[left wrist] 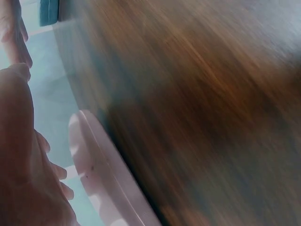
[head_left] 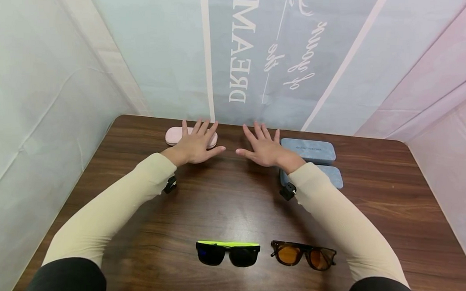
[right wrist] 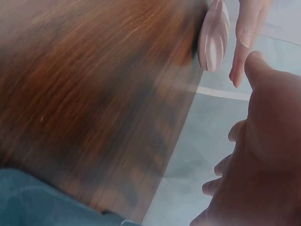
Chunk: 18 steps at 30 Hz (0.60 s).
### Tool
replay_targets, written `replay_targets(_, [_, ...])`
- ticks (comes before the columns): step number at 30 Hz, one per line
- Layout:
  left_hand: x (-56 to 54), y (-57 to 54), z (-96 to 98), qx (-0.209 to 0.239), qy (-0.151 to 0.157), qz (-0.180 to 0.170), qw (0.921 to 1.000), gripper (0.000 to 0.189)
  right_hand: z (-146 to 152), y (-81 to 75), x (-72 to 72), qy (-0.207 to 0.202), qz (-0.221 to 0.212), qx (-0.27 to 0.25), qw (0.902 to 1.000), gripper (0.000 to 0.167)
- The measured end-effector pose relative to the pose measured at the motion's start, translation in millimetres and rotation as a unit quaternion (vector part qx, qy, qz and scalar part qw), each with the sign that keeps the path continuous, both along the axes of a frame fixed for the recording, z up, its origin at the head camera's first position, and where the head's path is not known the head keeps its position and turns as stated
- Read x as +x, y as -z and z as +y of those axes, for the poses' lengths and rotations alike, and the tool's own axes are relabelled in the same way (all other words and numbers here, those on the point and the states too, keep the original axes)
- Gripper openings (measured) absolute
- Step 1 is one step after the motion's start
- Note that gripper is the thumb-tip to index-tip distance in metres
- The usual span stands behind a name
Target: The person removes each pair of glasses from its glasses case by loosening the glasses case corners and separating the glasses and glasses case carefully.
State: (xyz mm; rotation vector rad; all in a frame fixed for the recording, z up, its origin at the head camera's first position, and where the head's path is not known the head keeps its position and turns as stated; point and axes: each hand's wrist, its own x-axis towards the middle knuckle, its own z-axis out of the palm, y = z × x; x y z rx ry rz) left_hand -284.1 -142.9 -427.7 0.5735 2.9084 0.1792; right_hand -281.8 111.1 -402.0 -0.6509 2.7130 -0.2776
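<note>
My left hand [head_left: 194,146] is spread with straight fingers above the pink glasses case [head_left: 173,136], partly covering it in the head view. In the left wrist view a gap shows between that hand [left wrist: 23,155] and the pink case [left wrist: 101,169]. My right hand [head_left: 265,149] has its fingers fanned out too, holding nothing, just left of two blue glasses cases, the farther one [head_left: 309,150] and the nearer one [head_left: 333,176], which the right forearm partly hides. Near the front lie black sunglasses with lime-green temples [head_left: 227,253] and tortoiseshell glasses with orange lenses [head_left: 303,255].
The brown wooden table [head_left: 229,207] ends at a fabric backdrop [head_left: 173,72] with printed lettering. Pale fabric walls [head_left: 29,108] stand at both sides. A small black camera sits on each wrist.
</note>
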Motion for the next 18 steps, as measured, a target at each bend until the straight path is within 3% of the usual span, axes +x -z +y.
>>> replay_targets(9, [-0.6,6.7,-16.3,0.008,-0.013,-0.003,0.9999,0.089,-11,10.0,-3.2,-0.001,0.003,0.000,1.0000,0.085])
replay_targets(18, [-1.2,7.7,-32.8,0.021,-0.020,0.004,0.9996,0.093,-21,9.9,-2.0,-0.001,0.000,-0.012,0.9999,0.086])
